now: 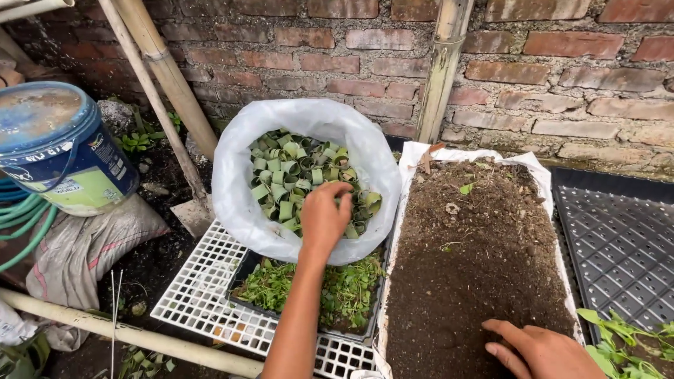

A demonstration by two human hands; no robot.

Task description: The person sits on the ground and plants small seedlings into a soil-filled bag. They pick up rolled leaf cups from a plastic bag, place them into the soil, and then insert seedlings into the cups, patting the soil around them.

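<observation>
White sack (239, 182), two hands (324, 214), countless leaf rings (288, 175)

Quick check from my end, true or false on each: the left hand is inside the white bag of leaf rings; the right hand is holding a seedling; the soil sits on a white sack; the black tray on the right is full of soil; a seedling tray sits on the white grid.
1. The left hand reaches into the white bag of green leaf rings. True.
2. The right hand holds a seedling. False: it rests on the soil, holding nothing visible.
3. The soil lies on a white sack. True.
4. The black tray is full of soil. False: its cells look empty.
5. A seedling tray sits on the white grid. True.
</observation>
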